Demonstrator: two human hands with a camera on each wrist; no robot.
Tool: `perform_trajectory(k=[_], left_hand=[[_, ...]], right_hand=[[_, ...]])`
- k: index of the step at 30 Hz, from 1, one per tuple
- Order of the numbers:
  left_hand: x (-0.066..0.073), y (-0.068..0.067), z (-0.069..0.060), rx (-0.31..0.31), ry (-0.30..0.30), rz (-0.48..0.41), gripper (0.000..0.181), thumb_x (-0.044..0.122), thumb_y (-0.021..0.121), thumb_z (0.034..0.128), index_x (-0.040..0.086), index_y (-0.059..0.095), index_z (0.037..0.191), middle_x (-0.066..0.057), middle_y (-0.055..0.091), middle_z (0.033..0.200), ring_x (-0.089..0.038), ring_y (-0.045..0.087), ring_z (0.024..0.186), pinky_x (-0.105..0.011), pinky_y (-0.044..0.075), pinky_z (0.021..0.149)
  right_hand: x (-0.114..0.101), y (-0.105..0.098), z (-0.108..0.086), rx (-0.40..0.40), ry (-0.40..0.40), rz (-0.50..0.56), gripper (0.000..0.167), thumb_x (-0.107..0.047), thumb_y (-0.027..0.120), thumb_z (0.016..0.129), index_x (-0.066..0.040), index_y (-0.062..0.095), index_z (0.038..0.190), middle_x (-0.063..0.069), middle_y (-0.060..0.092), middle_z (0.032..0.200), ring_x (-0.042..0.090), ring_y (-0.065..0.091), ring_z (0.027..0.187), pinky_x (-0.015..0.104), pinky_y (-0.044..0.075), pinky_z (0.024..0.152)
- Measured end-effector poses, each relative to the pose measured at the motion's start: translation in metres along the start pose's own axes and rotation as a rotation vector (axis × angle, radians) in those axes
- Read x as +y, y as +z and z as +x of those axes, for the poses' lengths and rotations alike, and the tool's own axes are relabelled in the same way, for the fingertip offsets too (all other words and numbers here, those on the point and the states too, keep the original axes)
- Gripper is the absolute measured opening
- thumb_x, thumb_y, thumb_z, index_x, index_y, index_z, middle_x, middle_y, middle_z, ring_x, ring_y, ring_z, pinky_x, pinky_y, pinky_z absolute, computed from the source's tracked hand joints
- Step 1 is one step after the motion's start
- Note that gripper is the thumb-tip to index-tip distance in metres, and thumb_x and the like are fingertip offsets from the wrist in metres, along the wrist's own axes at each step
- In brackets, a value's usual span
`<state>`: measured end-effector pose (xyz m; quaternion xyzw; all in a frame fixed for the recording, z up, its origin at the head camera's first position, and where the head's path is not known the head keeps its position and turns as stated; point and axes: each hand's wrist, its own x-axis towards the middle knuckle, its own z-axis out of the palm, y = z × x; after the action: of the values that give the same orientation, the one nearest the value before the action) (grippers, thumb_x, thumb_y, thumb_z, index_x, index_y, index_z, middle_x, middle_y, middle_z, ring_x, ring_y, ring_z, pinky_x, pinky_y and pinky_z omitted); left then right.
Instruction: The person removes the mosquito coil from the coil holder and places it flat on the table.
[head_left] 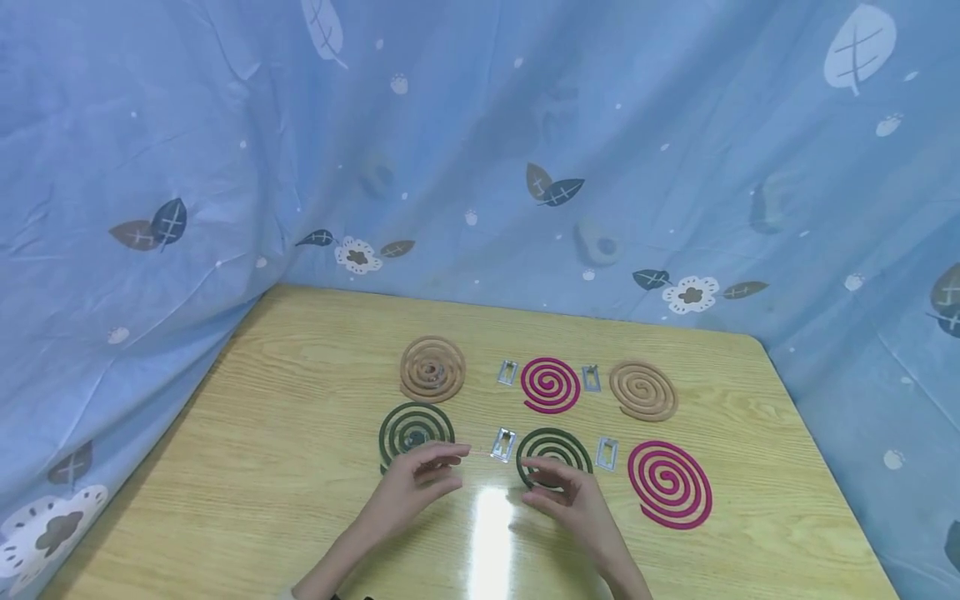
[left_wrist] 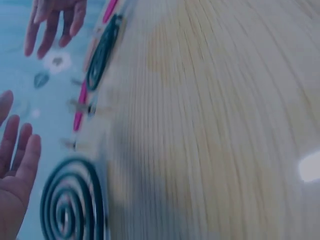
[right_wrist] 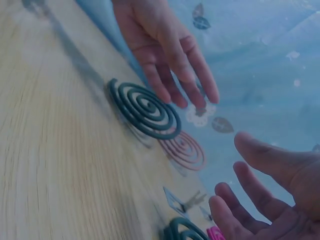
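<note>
"While both hands hover, log the fingers first. What've you got?"

"Left hand (head_left: 420, 485): released, fingers loosely extended, nothing grasped. Right hand (head_left: 570, 496): same. On my remote feed the palms roughly face each other, well apart. No contact I can confirm."

"Mosquito coils?"

"Six, two rows, wooden table (head_left: 262, 433). Back row, left to right: left tan coil (head_left: 432, 369), back magenta coil (head_left: 551, 385), right tan coil (head_left: 643, 390). Front: left green coil (head_left: 408, 427), partly behind the left hand; middle green coil (head_left: 555, 448), partly behind the right; front magenta coil (head_left: 670, 485), farthest right."

"Why that spread?"

"Gaps probably keep the spirals from snagging. Four metal coil stands (head_left: 504, 445) lie between coils, two per row, likely so one's near either neighbour. Prongs stick up, presumably to carry a coil."

"Any carried?"

"I'd judge the two leftmost. Metal shows at their centres, and my right wrist view has the left green coil off the tabletop, shadow beneath."

"Why are the hands there?"

"Can't tell. Poised over the front row, that's all."

"Brands, labels, writing?"

"None I can read. Blue cloth (head_left: 450, 100) behind: printed leaves and flowers only. Next."
</note>
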<state>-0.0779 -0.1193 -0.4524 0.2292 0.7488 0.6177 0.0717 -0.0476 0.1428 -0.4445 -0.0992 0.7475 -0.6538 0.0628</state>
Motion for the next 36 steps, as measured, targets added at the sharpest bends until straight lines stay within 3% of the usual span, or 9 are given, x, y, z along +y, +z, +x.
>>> perform_trajectory(k=[7,14,18,22,25,29,36], left_hand=[[-0.008,-0.034,-0.015,0.120,0.016,0.034,0.040,0.003,0.068,0.0853,-0.003,0.058,0.124,-0.022,0.059,0.118,-0.031,0.059,0.109,-0.036,0.053,0.094],[-0.014,-0.067,-0.029,0.200,-0.029,0.093,0.040,0.003,0.069,0.0850,-0.002,0.059,0.123,-0.019,0.059,0.120,-0.016,0.058,0.110,-0.030,0.052,0.094],[-0.017,-0.081,-0.033,0.210,-0.053,0.155,0.039,0.001,0.068,0.0848,-0.003,0.059,0.123,-0.018,0.059,0.121,-0.024,0.059,0.110,-0.029,0.053,0.092],[-0.020,-0.087,-0.035,0.200,-0.067,0.172,0.041,-0.003,0.068,0.0835,-0.004,0.058,0.123,-0.022,0.058,0.121,-0.036,0.058,0.110,-0.030,0.054,0.091],[-0.022,-0.089,-0.034,0.194,-0.065,0.173,0.043,-0.005,0.069,0.0822,-0.006,0.057,0.124,-0.024,0.057,0.122,-0.042,0.057,0.110,-0.032,0.054,0.090],[-0.026,-0.089,-0.030,0.189,-0.058,0.212,0.047,-0.005,0.070,0.0809,-0.004,0.057,0.126,-0.024,0.058,0.122,-0.042,0.057,0.110,-0.034,0.054,0.090],[-0.030,-0.087,-0.024,0.200,-0.063,0.243,0.047,-0.005,0.070,0.0807,-0.001,0.058,0.126,-0.021,0.059,0.121,-0.038,0.060,0.107,-0.035,0.055,0.090]], right_hand=[[0.005,0.018,0.009,-0.063,-0.019,0.033,0.046,-0.004,0.073,0.081,0.006,0.057,0.123,0.024,0.055,0.123,0.023,0.057,0.107,0.028,0.054,0.093],[0.010,0.034,0.023,-0.102,-0.023,0.034,0.046,-0.006,0.073,0.082,0.004,0.058,0.125,0.023,0.055,0.127,0.038,0.055,0.111,0.036,0.053,0.095],[0.014,0.039,0.032,-0.113,0.001,0.043,0.046,-0.005,0.072,0.083,0.002,0.058,0.126,0.022,0.055,0.128,0.042,0.054,0.112,0.031,0.054,0.094],[0.016,0.043,0.042,-0.115,0.009,0.041,0.045,-0.004,0.071,0.083,0.003,0.058,0.126,0.024,0.055,0.128,0.041,0.054,0.112,0.027,0.054,0.093],[0.017,0.048,0.050,-0.099,-0.002,-0.016,0.043,-0.006,0.072,0.084,0.002,0.059,0.124,0.023,0.057,0.126,0.039,0.056,0.109,0.026,0.054,0.091],[0.017,0.056,0.058,-0.060,0.010,-0.073,0.042,-0.007,0.072,0.083,0.001,0.061,0.123,0.022,0.060,0.122,0.037,0.060,0.105,0.024,0.055,0.085],[0.019,0.070,0.066,-0.049,0.006,-0.067,0.041,0.001,0.073,0.081,0.004,0.061,0.120,0.024,0.061,0.117,0.039,0.063,0.098,0.020,0.057,0.076]])
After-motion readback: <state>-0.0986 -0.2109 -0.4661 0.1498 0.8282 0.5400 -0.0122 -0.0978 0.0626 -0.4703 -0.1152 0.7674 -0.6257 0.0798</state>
